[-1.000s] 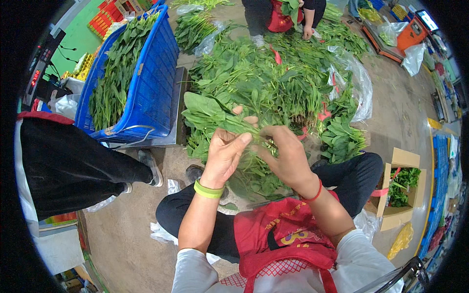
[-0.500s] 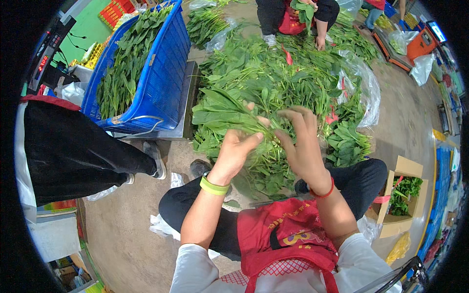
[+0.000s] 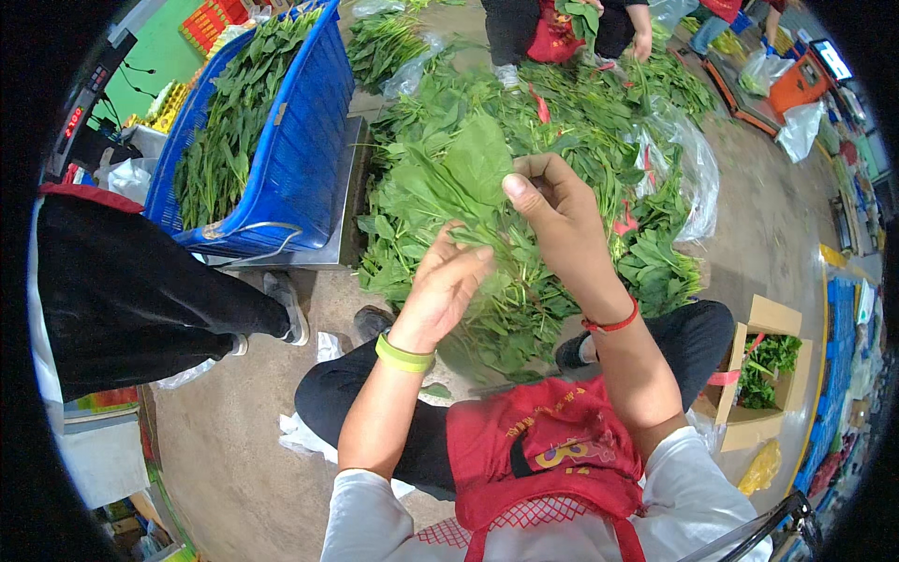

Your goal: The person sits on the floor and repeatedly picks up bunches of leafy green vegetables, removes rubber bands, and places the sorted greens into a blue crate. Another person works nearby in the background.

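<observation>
A small bunch of leafy greens (image 3: 459, 183) is held up over the pile, its leaves pointing away and its stems toward me. My left hand (image 3: 443, 288) is closed around the stem end, its fingertips slightly blurred. Curled beside the leaves, my right hand (image 3: 568, 223) has thumb and fingers pinched at the edge of a broad leaf. Beneath both hands spreads a large pile of loose leafy greens (image 3: 552, 126) on the floor, with red ties lying among them.
At left, a blue crate (image 3: 295, 140) full of greens stands on a metal platform (image 3: 348, 187). A standing person's dark trousers (image 3: 122, 281) are close by. Across the pile another person (image 3: 562, 33) handles greens. A cardboard box (image 3: 763, 426) sits at right, clear plastic bags (image 3: 698, 178) by the pile.
The bunch has turned from lying leftward to pointing away from me. My right hand has risen and closed on a leaf. The other person's lower hand has lifted from the pile.
</observation>
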